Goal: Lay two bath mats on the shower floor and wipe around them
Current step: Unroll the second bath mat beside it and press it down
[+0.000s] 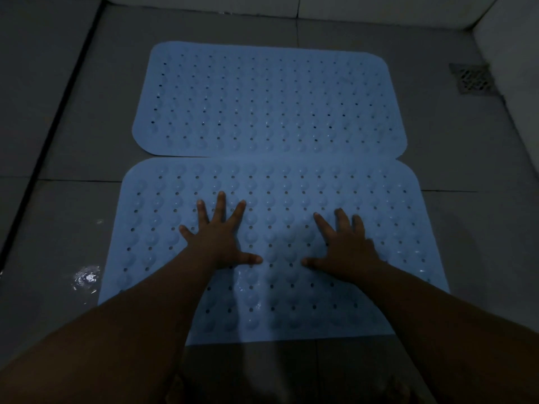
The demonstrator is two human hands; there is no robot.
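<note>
The near bath mat [291, 199] is lying long axis nine-to-three — left hand [220, 237] and right hand [347, 246] pressing it flat, fingers splayed, gripping nothing — the far bath mat [268, 100] abutting at twelve.

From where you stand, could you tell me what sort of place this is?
Most likely a tiled shower floor: a floor drain near the wall, two blue perforated bath mats laid together, and wet grey tiles.

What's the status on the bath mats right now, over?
Left hand and right hand flat, fingers spread, pressing near mat. Far mat laid, edges meeting. Puddle left of near mat; wiping not started.
</note>
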